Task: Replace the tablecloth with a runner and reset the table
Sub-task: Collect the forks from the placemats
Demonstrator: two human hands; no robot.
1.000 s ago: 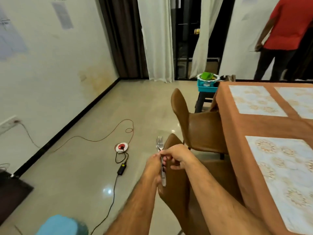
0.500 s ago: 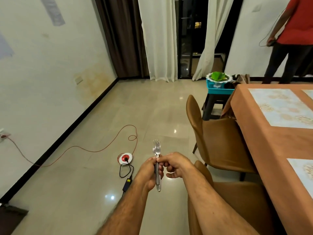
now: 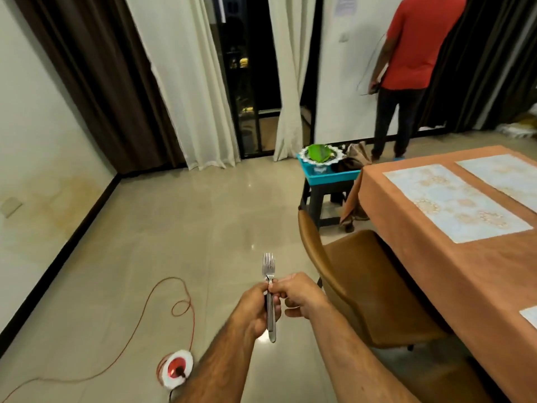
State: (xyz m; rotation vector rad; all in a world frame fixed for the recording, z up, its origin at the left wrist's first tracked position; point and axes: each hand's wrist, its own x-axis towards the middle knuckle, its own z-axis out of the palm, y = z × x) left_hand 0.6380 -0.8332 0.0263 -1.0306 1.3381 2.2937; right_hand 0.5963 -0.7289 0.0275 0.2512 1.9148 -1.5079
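steel forks, stiff, light, slick; left hand clenched round the handles, right hand pinching the necks, beside the table's near edge.

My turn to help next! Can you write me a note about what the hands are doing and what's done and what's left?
Left hand: grip closed around the forks' handles, tines up.
Right hand: pinching the forks near the neck.
Table: to the right, covered in orange cloth, patterned placemats laid.
Blue tray with a plate sits on the stool beyond the chair.
Done: cloth and mats.
Left: set out the forks, probably bring the tray's things.
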